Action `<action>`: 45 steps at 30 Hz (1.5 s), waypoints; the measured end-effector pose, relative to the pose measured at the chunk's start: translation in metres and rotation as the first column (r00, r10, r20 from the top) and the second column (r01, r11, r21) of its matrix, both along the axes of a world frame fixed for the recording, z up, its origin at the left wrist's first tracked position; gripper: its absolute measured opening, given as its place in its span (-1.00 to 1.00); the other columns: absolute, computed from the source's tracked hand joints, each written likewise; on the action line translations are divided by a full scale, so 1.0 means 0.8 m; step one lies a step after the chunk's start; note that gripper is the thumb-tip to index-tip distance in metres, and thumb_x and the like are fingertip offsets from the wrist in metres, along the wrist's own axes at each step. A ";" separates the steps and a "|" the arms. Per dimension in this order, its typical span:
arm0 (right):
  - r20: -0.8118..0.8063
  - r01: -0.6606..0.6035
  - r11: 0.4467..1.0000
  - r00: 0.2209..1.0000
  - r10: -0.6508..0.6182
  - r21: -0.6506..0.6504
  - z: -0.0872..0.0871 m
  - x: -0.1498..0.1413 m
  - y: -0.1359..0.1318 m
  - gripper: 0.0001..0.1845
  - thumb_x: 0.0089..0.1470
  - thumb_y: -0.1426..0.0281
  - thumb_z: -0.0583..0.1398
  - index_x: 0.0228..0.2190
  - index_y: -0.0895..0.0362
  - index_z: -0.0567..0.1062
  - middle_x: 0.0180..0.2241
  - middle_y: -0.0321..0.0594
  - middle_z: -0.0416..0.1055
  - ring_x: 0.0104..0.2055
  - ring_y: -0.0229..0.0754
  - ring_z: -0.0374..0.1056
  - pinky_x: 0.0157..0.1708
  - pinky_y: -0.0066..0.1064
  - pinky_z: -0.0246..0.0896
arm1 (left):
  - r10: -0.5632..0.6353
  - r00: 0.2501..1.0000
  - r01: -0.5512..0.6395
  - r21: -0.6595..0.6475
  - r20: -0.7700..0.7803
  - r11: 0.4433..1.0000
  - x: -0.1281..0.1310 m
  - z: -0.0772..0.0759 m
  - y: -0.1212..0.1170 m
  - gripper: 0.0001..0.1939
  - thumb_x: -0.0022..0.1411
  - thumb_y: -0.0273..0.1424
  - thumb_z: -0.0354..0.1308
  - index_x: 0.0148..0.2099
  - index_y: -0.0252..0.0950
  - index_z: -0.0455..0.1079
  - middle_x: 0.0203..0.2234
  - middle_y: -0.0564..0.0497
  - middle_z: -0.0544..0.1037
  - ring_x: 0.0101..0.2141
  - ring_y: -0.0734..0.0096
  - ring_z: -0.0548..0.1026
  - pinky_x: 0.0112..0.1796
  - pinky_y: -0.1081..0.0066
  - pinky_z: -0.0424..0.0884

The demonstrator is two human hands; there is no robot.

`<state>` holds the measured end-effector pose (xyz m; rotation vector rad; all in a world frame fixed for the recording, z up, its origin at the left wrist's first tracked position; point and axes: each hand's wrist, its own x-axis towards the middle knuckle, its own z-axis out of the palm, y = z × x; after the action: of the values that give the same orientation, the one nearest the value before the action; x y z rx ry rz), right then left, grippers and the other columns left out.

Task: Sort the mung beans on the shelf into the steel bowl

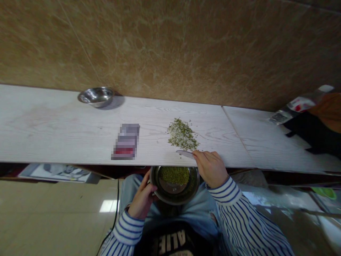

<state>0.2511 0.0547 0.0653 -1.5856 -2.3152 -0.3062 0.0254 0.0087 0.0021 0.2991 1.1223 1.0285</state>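
Note:
My left hand [142,198] grips the rim of a steel bowl [174,198], held just below the counter's front edge above my lap. Green beans [174,175] lie in the part of the bowl nearest the counter. In my right hand [210,167] is a knife [184,153], its blade pointing left, low over the white counter. Just beyond the blade spreads a loose pile of mixed green beans and white grains [183,135], with stray beans around it. The knife's handle is hidden inside my fingers.
A smaller steel bowl [96,96] stands by the wall at the back left. A blurred-out flat rectangle [126,141] lies left of the pile. At the far right are a clear plastic bottle [299,105] and a black and brown item [319,128].

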 end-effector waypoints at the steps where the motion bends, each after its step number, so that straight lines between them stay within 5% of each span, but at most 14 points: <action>1: -0.001 -0.021 1.000 1.000 0.021 -0.008 0.000 -0.001 -0.002 -0.80 0.16 0.48 0.02 -0.23 0.16 0.40 -0.41 -0.21 0.46 -0.33 -0.22 0.32 -0.29 -0.37 -0.01 | 0.010 1.000 -0.010 -0.002 -0.009 1.000 0.000 0.000 0.000 -0.28 -0.15 -0.54 0.11 0.14 -0.14 0.21 -0.31 0.05 0.49 -0.40 0.39 0.41 -0.46 0.42 0.32; 12: -0.064 -0.166 0.985 0.985 0.162 -0.058 0.001 -0.016 -0.043 -0.79 0.14 0.51 0.02 -0.21 0.17 0.40 -0.37 -0.20 0.46 -0.29 -0.24 0.32 -0.28 -0.35 0.01 | -0.035 0.999 0.035 0.014 0.036 0.999 0.002 -0.006 -0.008 -0.31 -0.14 -0.55 0.13 0.12 -0.12 0.25 -0.26 0.05 0.50 -0.37 0.38 0.41 -0.40 0.40 0.34; 19: -0.103 -0.037 0.999 0.994 0.037 0.000 0.002 0.022 -0.039 -0.82 0.17 0.45 0.02 -0.26 0.17 0.41 -0.36 -0.18 0.47 -0.31 -0.23 0.35 -0.26 -0.36 0.07 | -0.051 0.998 0.051 -0.017 0.045 0.999 0.014 -0.001 -0.009 -0.30 -0.16 -0.56 0.12 0.12 -0.17 0.26 -0.30 0.04 0.49 -0.39 0.37 0.39 -0.44 0.41 0.33; 29: -0.245 0.169 0.985 0.957 -0.155 0.040 -0.002 0.062 0.021 -0.84 0.08 0.42 0.04 -0.28 0.13 0.37 -0.42 -0.22 0.48 -0.38 -0.20 0.40 -0.34 -0.37 0.23 | -0.056 0.998 0.056 -0.066 0.006 0.996 0.018 -0.021 -0.003 -0.29 -0.16 -0.50 0.12 0.14 -0.14 0.24 -0.28 0.01 0.51 -0.31 0.29 0.42 -0.39 0.36 0.33; 35: -0.280 0.194 0.978 0.937 -0.207 -0.075 0.004 0.080 0.068 -0.84 0.05 0.42 0.07 -0.27 0.11 0.37 -0.39 -0.23 0.49 -0.34 -0.18 0.43 -0.33 -0.37 0.25 | -0.080 0.996 0.082 -0.093 0.029 0.992 0.017 -0.028 0.004 -0.29 -0.13 -0.49 0.13 0.15 -0.12 0.20 -0.09 0.00 0.48 -0.18 0.24 0.44 -0.31 0.35 0.36; 45: -0.288 0.301 0.936 0.894 -0.344 -0.185 0.007 0.087 0.170 -0.80 0.07 0.41 0.08 -0.22 0.14 0.39 -0.30 -0.18 0.50 -0.29 -0.20 0.42 -0.32 -0.42 0.23 | 0.019 0.999 -0.014 -0.152 0.026 0.988 0.016 -0.043 0.013 -0.24 -0.19 -0.53 0.16 0.16 -0.22 0.21 -0.06 -0.05 0.50 0.00 0.20 0.36 -0.12 0.35 0.31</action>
<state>0.3204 0.1910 0.0709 -1.9298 -1.8615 0.0373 0.0384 0.0189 -0.0324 0.1537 1.1727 0.9531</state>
